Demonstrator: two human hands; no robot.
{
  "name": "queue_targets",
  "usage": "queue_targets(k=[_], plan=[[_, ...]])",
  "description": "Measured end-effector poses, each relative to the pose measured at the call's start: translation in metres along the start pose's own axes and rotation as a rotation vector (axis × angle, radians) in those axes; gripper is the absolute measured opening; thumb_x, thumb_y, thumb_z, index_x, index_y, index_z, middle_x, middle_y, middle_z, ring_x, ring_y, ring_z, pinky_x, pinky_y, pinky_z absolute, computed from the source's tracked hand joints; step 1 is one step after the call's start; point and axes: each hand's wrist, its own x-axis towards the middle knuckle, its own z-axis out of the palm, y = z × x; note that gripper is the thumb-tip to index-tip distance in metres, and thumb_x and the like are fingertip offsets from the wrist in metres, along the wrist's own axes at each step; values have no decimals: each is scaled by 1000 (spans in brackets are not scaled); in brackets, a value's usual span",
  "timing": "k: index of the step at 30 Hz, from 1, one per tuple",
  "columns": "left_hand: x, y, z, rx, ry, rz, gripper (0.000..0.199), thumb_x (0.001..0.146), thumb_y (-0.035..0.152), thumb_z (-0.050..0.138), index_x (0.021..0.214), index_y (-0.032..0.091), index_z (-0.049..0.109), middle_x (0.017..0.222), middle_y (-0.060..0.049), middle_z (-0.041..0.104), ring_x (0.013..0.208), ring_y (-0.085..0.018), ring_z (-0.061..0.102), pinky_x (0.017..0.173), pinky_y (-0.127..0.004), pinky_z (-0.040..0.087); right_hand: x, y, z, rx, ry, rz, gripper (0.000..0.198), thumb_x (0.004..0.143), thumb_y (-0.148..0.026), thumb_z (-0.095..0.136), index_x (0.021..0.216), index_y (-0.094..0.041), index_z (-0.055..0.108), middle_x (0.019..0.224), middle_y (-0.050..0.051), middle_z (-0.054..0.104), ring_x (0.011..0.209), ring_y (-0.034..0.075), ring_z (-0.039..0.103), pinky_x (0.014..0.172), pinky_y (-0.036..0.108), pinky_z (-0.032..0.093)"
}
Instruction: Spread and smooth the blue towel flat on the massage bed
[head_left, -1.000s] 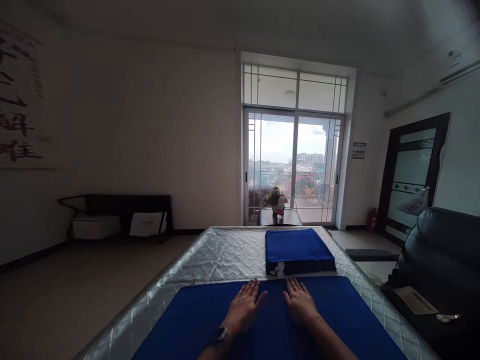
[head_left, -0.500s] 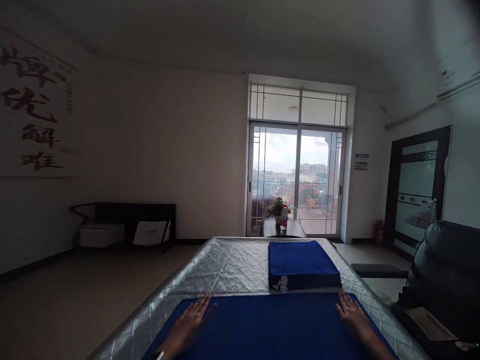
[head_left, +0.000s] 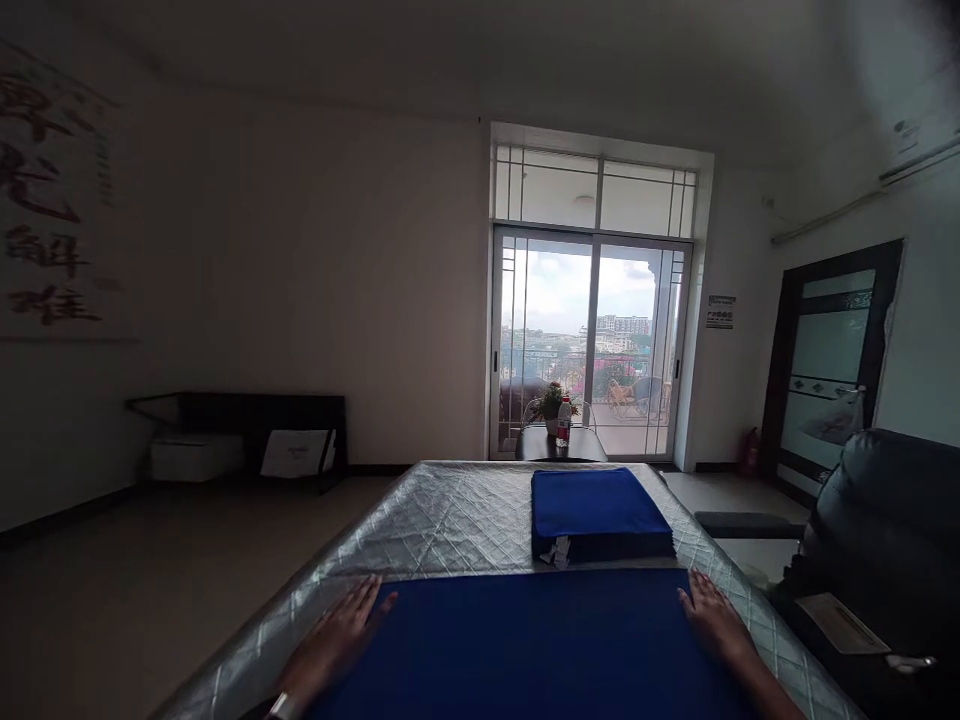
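A dark blue cloth (head_left: 525, 640) is spread over the near part of a table with a silver quilted cover (head_left: 442, 520). My left hand (head_left: 334, 630) lies flat at the cloth's far left corner, fingers stretched out. At the far right corner my right hand (head_left: 712, 615) rests flat too, fingers extended and thumb apart. Neither hand grips anything. Beyond the cloth sits a stack of folded blue cloths (head_left: 600, 505), with white tags (head_left: 556, 552) hanging from its near left side. The near edge of the spread cloth is out of frame.
Behind the table stand a small dark table (head_left: 529, 446), a bottle (head_left: 563, 425) and a potted plant (head_left: 551, 405). A black armchair (head_left: 885, 520) is close on the right. On the left, a low black bench (head_left: 262, 410) stands against the wall, with a white box (head_left: 196, 458).
My left hand has slid left and slightly toward me, out to the cloth's corner. My right hand has shifted a little outward. The camera view has tilted slightly.
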Motion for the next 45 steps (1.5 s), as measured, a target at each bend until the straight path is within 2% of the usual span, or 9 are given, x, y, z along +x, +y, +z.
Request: queue_targets(k=[3,11,17,26,30,45], plan=[[1,3,-5,-5,-124,-18,64,91,52,31,142,20,52,147,-11,53,140,-29,42,111,-48,37,-3,-5,-6,-11,-22,8,72,93,-46,22,153,-5,27,161,9,23,148,20,19,121,37,15],[2,20,-22,-1,-235,-100,69,96,49,26,147,5,40,155,-18,36,145,-29,31,117,-47,29,-1,-8,-8,-33,-43,31,69,95,-42,21,154,-6,25,162,9,22,149,19,16,121,37,12],[5,22,-18,27,-251,-152,73,96,53,24,150,5,33,158,-17,29,147,-28,26,119,-48,24,-2,-10,-11,-52,-48,29,68,96,-41,22,153,-5,26,161,10,23,149,20,19,121,36,12],[4,23,-20,23,-286,-147,77,96,55,21,152,2,27,160,-16,25,149,-27,21,121,-45,19,-3,-11,-15,-66,-56,21,69,95,-43,21,153,-6,27,161,10,24,149,19,19,121,36,13],[5,22,-20,18,-294,-139,76,97,56,20,152,6,27,161,-14,23,149,-26,20,121,-45,18,-3,-11,-15,-67,-50,30,69,95,-42,20,153,-6,27,161,10,26,148,20,20,120,38,15],[3,29,-25,23,-276,-160,77,96,56,22,152,4,29,160,-16,24,149,-25,21,120,-44,19,-6,-12,-17,-57,-39,15,68,95,-42,22,153,-5,28,161,11,26,148,20,20,121,37,15]])
